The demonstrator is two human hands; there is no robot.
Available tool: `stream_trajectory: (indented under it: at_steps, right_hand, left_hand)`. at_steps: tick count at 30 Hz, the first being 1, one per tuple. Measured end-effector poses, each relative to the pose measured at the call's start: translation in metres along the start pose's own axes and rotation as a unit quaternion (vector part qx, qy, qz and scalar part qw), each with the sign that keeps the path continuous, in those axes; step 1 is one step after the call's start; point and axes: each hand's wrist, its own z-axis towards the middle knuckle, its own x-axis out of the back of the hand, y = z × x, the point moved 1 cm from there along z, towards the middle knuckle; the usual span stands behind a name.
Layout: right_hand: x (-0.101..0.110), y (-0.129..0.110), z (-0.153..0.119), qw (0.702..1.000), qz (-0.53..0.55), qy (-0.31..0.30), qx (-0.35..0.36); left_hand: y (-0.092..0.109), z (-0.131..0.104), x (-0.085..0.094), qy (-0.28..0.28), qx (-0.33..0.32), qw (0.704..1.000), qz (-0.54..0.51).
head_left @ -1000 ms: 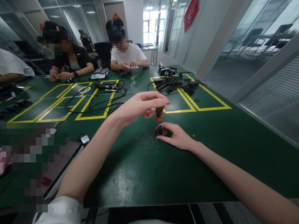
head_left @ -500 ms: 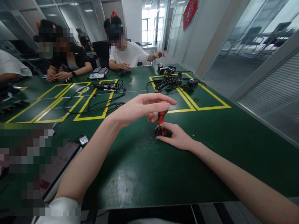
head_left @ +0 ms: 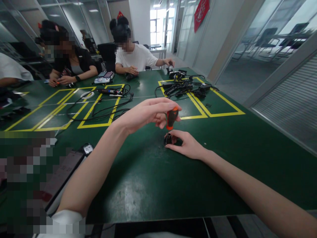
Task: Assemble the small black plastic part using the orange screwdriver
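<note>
An upright screwdriver (head_left: 172, 118) with an orange and dark handle stands with its shaft pointing down at a small black part (head_left: 168, 140) on the green table. My left hand (head_left: 148, 114) is on the handle, its index finger over the top and other fingers beside and behind it. Lower down, my right hand (head_left: 185, 143) grips the black part between thumb and fingers, resting against the tabletop. The screwdriver's tip meets the part, but the exact contact is too small to make out.
Black cables and devices (head_left: 183, 86) lie in a yellow-taped area ahead. More cables (head_left: 109, 105) are at the left. A phone (head_left: 64, 175) lies at the near left, beside a small device (head_left: 88, 148). People sit across the green table (head_left: 198, 185).
The fingers of my left hand have shifted on the screwdriver handle, showing more of its dark side. My right hand has stayed in place. A person's hand across the table has lowered slightly.
</note>
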Motion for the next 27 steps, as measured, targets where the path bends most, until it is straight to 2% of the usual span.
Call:
stream_trajectory:
  at_steps: [6, 15, 21, 27]
  right_hand:
    - [-0.0003, 0.0031, -0.0006, 1.0, -0.004, -0.006, 0.001]
    - [-0.0004, 0.0022, -0.0006, 1.0, -0.007, -0.005, 0.01]
    - [-0.0005, 0.0034, -0.0006, 1.0, -0.018, -0.002, 0.01]
    - [0.0, 0.0028, -0.0006, 1.0, -0.017, -0.002, 0.01]
  left_hand:
    - [0.0014, -0.0019, 0.0, 0.019, 0.002, 1.0, -0.006]
    - [-0.0014, 0.0015, 0.0012, 0.01, 0.017, 0.999, -0.044]
    - [-0.0001, -0.0008, 0.0005, 0.036, 0.005, 0.999, -0.028]
    - [0.0004, 0.0014, 0.0008, 0.044, 0.029, 0.998, -0.045]
